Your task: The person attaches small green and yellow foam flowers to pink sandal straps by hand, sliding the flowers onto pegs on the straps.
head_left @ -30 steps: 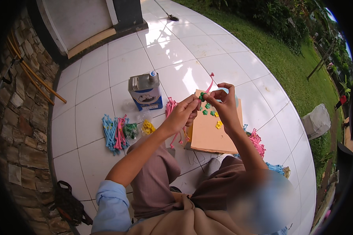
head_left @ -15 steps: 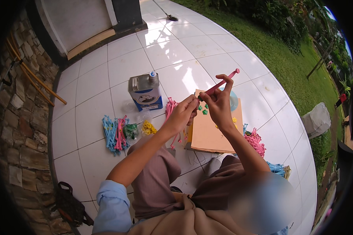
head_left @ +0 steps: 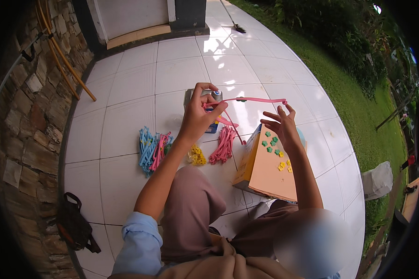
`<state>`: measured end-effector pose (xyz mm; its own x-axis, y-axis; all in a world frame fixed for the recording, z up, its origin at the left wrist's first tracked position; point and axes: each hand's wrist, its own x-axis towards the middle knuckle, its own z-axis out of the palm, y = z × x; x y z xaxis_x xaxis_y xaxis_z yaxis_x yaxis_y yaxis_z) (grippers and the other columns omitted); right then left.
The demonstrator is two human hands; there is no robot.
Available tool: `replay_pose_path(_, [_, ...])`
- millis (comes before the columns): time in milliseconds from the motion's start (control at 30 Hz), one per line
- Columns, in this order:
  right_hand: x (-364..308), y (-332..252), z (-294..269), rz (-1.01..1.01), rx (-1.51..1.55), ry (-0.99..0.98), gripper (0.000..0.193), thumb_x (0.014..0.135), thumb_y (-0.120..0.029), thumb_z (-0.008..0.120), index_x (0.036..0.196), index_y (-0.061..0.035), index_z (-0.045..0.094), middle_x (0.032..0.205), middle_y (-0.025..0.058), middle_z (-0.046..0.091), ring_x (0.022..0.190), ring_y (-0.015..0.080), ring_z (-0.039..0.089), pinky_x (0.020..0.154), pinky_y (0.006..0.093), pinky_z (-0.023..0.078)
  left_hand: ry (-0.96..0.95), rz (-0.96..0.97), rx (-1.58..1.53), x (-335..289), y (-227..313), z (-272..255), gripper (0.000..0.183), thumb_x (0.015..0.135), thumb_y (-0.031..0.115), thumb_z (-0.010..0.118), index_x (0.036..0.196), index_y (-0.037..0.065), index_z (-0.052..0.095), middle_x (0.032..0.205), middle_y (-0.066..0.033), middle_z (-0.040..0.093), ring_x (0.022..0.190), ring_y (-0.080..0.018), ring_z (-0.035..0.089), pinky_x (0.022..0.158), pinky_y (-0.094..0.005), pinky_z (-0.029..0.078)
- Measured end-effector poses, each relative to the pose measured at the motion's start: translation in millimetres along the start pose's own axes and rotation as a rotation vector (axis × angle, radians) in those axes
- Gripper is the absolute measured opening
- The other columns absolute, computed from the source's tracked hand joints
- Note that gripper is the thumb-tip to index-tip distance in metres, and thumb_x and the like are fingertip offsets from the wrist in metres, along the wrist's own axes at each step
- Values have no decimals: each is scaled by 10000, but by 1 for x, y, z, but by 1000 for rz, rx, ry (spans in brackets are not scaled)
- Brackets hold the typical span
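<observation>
My left hand [head_left: 201, 111] is closed on several thin pink strips with knobbed ends, some dangling below it. One pink strip [head_left: 263, 100] stretches sideways from it and carries a small dark green piece [head_left: 240, 99]. My right hand [head_left: 285, 125] has its fingertips at the knob on that strip's far end, seemingly pinching it, with other fingers spread. Beneath the right hand, green flower-shaped pieces [head_left: 274, 139] and yellow flower-shaped pieces [head_left: 281, 166] lie on a cardboard box [head_left: 260, 174]. Behind my left hand stands a blue and silver metal can [head_left: 212, 128], partly hidden.
Bundles of blue strips [head_left: 146, 151] and pink strips [head_left: 222, 145] lie on the white tiles, with a bag of yellow pieces [head_left: 197, 156] between them. A pale blue round dish [head_left: 301, 136] shows behind the right hand. A dark bag [head_left: 77, 228] rests by the stone wall.
My hands have moved apart, the left going left and up, the right going right and down. The pink strip now spans between them nearly level. The view has shifted, too.
</observation>
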<state>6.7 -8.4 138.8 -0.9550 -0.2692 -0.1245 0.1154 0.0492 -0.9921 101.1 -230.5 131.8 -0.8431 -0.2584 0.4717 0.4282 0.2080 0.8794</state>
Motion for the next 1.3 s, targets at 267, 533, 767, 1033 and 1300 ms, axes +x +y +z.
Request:
replay_pose_path(267, [20, 72, 150, -140, -36, -332, 495, 913, -186, 478, 1325, -72, 229, 1287, 204, 398, 1105, 262, 499, 932, 338, 415, -34, -46, 470, -32, -25, -121, 449, 717, 10, 650, 1106, 62, 430, 665, -25, 529, 728, -129, 572, 743, -282, 445])
replay_pose_path(533, [46, 213, 234, 481, 691, -8, 408, 889, 8, 351, 1278, 20, 228, 1256, 233, 375, 1119, 379, 476, 965, 379, 443, -100, -247, 149, -82, -103, -194, 387, 737, 50, 605, 1077, 83, 423, 691, 7, 469, 751, -121, 510, 806, -316, 421])
replay_pose_path(767, [29, 247, 255, 143, 315, 45, 397, 937, -137, 363, 1305, -13, 278, 1282, 159, 396, 1183, 257, 436, 1011, 349, 323, 502, -322, -698, -101, -157, -191, 188, 835, 152, 545, 935, 144, 385, 633, 42, 353, 668, -79, 423, 880, -363, 419])
replay_pose_path(1033, [14, 261, 326, -25, 45, -634, 434, 971, -334, 323, 1240, -8, 419, 1260, 155, 459, 1180, 232, 435, 981, 321, 332, 1082, -558, -338, -119, -239, -186, 160, 862, 203, 552, 929, 103, 447, 764, 4, 434, 752, -91, 475, 845, -308, 417])
replay_pose_path(1300, [20, 222, 350, 249, 167, -519, 511, 955, -424, 277, 1297, -54, 364, 1230, 121, 453, 1102, 191, 439, 964, 321, 328, 757, -439, 214, -121, -217, -132, 422, 959, 372, 345, 1001, -4, 531, 888, -106, 552, 830, -172, 516, 759, -295, 408])
